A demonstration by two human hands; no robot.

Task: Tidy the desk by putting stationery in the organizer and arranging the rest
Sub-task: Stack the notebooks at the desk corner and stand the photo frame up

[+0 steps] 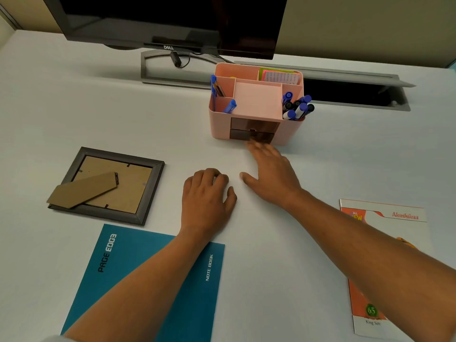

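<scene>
Pens (298, 107) standing in organizer (219, 124), far middle of surface (333, 164). Right hand (271, 174) fingers straight, empty, at lower drawer (251, 135); left hand (207, 193) curled, hold unclear. Next, likely: square up notebook (118, 243), frame (108, 183).

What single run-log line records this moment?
right hand open, fingertips at organizer drawer | left hand curled on desk | pens stowed | frame, notebook out
</scene>
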